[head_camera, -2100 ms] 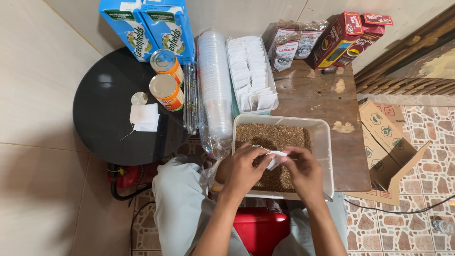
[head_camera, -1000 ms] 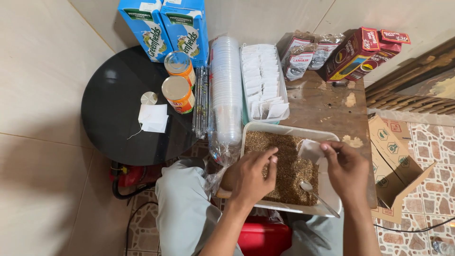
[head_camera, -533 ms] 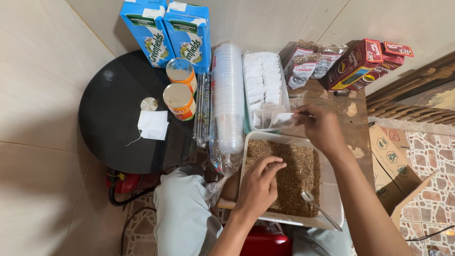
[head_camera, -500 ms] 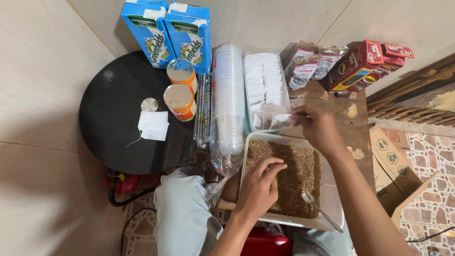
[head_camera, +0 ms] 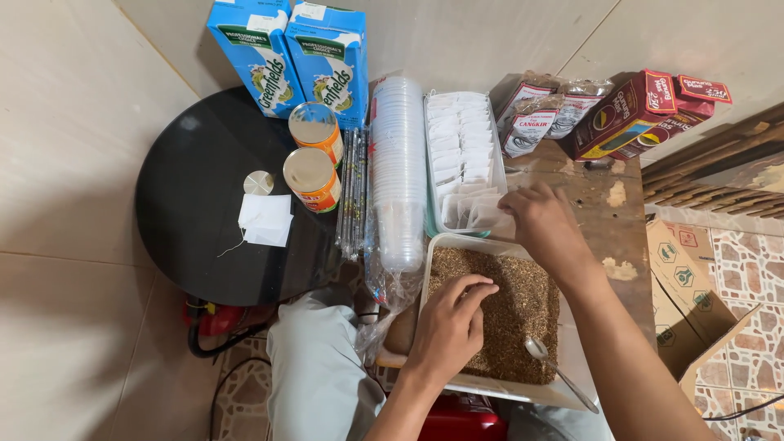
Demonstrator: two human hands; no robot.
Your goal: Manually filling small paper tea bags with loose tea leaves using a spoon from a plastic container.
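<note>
Right hand point(head_camera: 545, 220) at tray of white sachets point(head_camera: 457, 163), left hand point(head_camera: 452, 325) over tub of brown grains point(head_camera: 523, 302)

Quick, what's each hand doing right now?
Left hand: fingers curled in the brown loose tea, grip unclear.
Right hand: at the white sachets, grip unclear.

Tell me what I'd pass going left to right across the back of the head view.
Two blue cartons → stack of clear cups → tray of white sachets → brown packets → red boxes.

Drink stall — stacked plastic cups point(head_camera: 398, 163).
</note>
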